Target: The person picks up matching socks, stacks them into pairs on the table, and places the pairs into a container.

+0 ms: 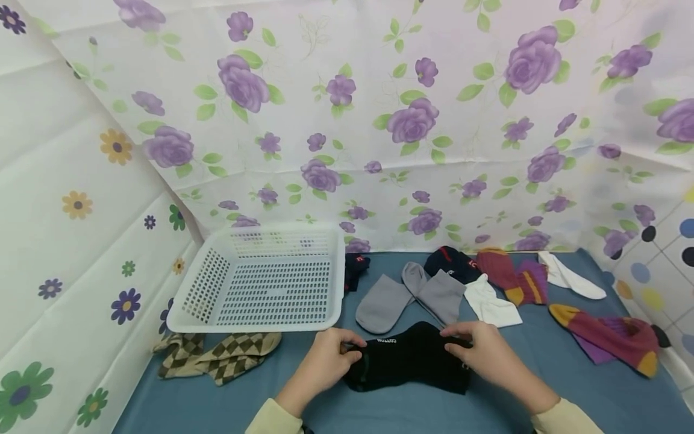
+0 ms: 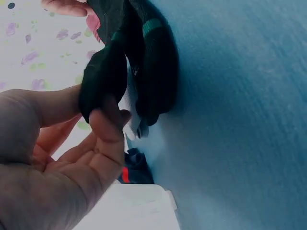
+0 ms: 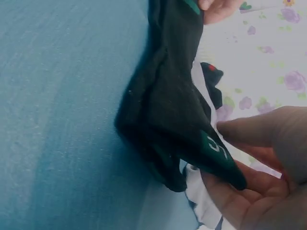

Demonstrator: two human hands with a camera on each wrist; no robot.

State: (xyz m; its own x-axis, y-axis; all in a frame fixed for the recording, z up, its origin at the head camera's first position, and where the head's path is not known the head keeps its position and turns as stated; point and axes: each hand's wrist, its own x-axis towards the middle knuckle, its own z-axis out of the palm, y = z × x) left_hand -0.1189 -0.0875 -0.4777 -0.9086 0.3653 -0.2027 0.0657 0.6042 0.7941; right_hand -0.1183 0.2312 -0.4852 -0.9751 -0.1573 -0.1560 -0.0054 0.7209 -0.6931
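Note:
Two black socks (image 1: pixel 409 361) lie one over the other in front of me, with white lettering along the upper edge. My left hand (image 1: pixel 332 355) pinches the left, rounded end of the upper black sock (image 2: pixel 106 72) between thumb and fingers. In the left wrist view that end is lifted apart from the lower black sock (image 2: pixel 160 72), which has a green band near its toe. At the right end, my right hand (image 1: pixel 479 349) holds the upper sock's edge, thumb on one side and fingers beneath. A pale mark shows near that edge in the right wrist view.
A white plastic basket (image 1: pixel 179 316) stands at back left, with checkered socks (image 1: pixel 233 355) before it. Behind the black socks lie grey socks (image 1: pixel 382 304), a navy sock (image 1: pixel 447 265) and a white sock (image 1: pixel 490 304). Maroon-purple socks (image 1: pixel 612 337) lie right on the blue cloth (image 1: pixel 542 355).

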